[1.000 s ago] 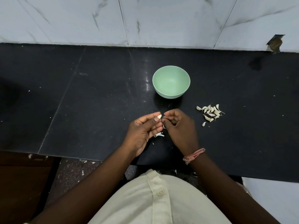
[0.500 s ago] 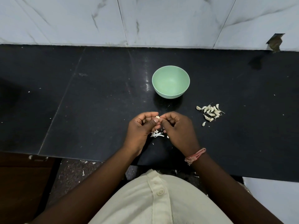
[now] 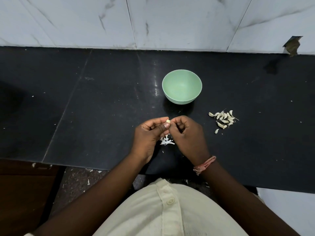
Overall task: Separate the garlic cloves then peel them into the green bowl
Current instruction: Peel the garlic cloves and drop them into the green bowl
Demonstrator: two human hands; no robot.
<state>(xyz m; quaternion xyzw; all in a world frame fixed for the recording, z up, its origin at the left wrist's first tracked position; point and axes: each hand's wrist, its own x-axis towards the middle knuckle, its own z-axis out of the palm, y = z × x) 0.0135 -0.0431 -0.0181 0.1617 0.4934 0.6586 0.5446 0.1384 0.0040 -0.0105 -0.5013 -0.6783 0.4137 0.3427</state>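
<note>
Pinching a single garlic clove (image 3: pixel 168 121) between the thumb and curled fingers of the left hand (image 3: pixel 150 133), with the right hand (image 3: pixel 186 133) curling its own fingertips in against the same clove, both hands meeting just above the black bench (image 3: pixel 105 103). Hovering over a small scatter of white peel scraps (image 3: pixel 166 141) lying on the bench directly beneath the hands. Sitting beyond the hands, near but apart from them, the green bowl (image 3: pixel 181 86), upright and showing nothing inside. Lying to the right of the hands and nearer than the bowl, a loose pile of unpeeled cloves (image 3: pixel 223 119), with one stray clove (image 3: pixel 216 131) just outside it. Leaving wide bare stretches of bench to the left and far right. Running close under the wrists, the bench's near edge (image 3: pixel 102 167), and meeting the marble wall tiles (image 3: pixel 170 23) at the back. Wearing a pink thread band (image 3: pixel 204 165) on the right wrist.
</note>
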